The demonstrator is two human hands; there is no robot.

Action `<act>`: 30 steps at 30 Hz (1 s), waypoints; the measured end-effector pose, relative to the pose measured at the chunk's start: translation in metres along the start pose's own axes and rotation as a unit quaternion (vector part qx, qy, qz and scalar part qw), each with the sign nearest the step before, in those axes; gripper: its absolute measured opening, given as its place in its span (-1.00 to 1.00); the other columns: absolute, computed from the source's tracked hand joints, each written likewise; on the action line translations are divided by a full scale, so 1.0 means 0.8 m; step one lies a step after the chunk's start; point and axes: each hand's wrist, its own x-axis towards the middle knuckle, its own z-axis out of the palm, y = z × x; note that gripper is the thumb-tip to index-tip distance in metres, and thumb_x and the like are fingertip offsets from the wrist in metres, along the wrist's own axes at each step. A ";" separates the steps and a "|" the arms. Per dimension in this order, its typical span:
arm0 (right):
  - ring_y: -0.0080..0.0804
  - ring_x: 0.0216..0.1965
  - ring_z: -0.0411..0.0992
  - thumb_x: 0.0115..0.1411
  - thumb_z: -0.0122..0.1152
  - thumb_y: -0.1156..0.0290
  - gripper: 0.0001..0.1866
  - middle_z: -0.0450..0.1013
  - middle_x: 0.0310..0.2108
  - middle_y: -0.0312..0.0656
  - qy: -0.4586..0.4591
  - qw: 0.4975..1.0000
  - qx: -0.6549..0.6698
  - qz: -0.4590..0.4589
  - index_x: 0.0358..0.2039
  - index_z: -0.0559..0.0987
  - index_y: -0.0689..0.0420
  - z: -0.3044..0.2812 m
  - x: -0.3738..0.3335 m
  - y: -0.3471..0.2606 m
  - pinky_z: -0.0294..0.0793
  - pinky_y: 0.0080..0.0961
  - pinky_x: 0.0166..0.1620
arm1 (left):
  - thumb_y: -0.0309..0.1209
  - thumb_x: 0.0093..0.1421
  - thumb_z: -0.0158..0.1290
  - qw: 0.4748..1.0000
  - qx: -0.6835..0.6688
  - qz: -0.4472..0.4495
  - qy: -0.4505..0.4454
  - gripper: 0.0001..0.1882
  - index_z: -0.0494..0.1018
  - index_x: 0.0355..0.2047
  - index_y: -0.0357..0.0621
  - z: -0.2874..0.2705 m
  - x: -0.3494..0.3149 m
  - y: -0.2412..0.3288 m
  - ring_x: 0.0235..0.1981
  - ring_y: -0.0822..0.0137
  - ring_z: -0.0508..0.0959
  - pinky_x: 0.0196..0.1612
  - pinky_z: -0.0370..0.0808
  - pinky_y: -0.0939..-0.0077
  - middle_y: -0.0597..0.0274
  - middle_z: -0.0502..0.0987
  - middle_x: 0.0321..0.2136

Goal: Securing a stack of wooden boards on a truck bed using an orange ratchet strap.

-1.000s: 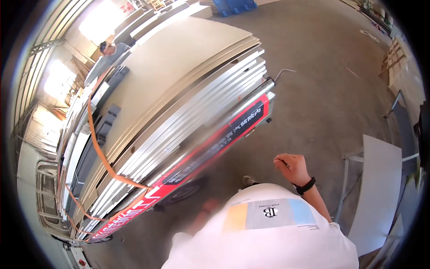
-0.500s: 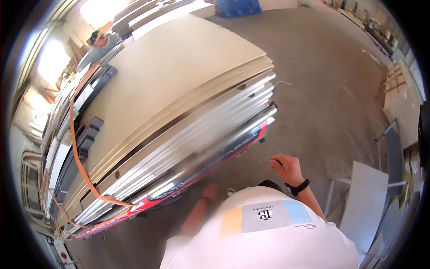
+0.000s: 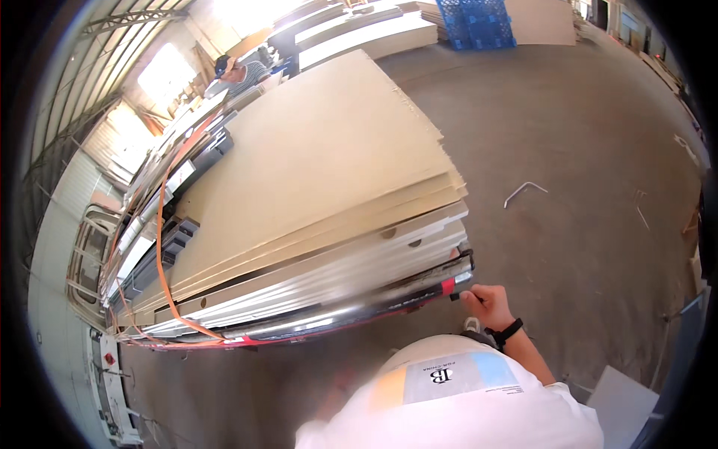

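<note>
My right hand (image 3: 488, 304), with a black band on its wrist, is curled closed beside the rear corner of a loaded vehicle bed. No object shows in its fingers. A small black fitting (image 3: 455, 297) on the bed's edge sits right by the fingertips; whether they touch, I cannot tell. Low in front of my body, my left hand (image 3: 342, 380) is a faint smear, apart from the bed, its fingers unreadable. On the bed lies a stack of large beige boards (image 3: 321, 150) over white panels (image 3: 329, 280). A shiny metal rail (image 3: 329, 318) runs along the bed's near side.
An orange strap (image 3: 160, 239) crosses the load near grey profiles (image 3: 179, 236). Beyond it a person in a striped top (image 3: 250, 77) leans in. A bent metal rod (image 3: 526, 187) lies on the floor. Blue pallets (image 3: 475, 24) stand behind; a white panel (image 3: 619, 408) is at lower right.
The view has swung, showing more of the far hall. My right hand is now close to the bed's rear corner, where before it was well apart. My left hand is more blurred.
</note>
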 end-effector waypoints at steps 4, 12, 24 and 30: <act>-0.38 -0.59 0.44 0.38 0.24 0.40 -0.79 0.51 -0.60 -0.15 -0.039 0.989 0.122 0.074 -0.41 0.60 0.20 -0.040 0.034 0.055 0.43 -0.43 -0.45 | -0.22 0.29 0.07 0.999 -0.041 -0.025 0.001 -0.73 0.62 -0.16 -0.08 0.027 0.004 0.088 -0.07 -0.12 0.63 0.02 0.56 0.03 -0.08 0.64 -0.15; -0.18 -0.45 0.62 0.30 0.34 0.31 -0.87 0.62 -0.49 -0.16 -0.073 0.995 0.071 0.001 -0.33 0.70 0.08 -0.099 0.067 0.097 0.58 -0.39 -0.34 | -0.21 0.31 0.06 0.996 -0.087 -0.029 0.006 -0.71 0.62 -0.14 -0.10 0.068 0.012 0.203 -0.08 -0.11 0.63 0.01 0.57 0.04 -0.09 0.64 -0.14; -0.64 -0.56 0.47 0.50 0.14 0.16 -0.52 0.53 -0.62 -0.29 -0.102 0.961 0.156 0.204 -0.49 0.69 0.24 -0.204 0.079 0.213 0.47 -0.57 -0.47 | -0.19 0.33 0.04 0.996 -0.089 -0.029 -0.012 -0.68 0.63 -0.11 -0.12 0.072 0.117 0.318 -0.08 -0.10 0.65 -0.01 0.58 0.05 -0.10 0.65 -0.12; -0.58 -0.50 0.54 0.54 0.02 0.20 -0.55 0.65 -0.46 -0.28 -0.205 0.975 0.082 -0.002 -0.38 0.71 0.21 -0.301 0.202 0.312 0.53 -0.56 -0.39 | -0.19 0.34 0.04 0.992 -0.108 -0.060 0.003 -0.67 0.63 -0.09 -0.13 0.068 0.214 0.442 -0.08 -0.10 0.65 -0.01 0.59 0.05 -0.10 0.66 -0.12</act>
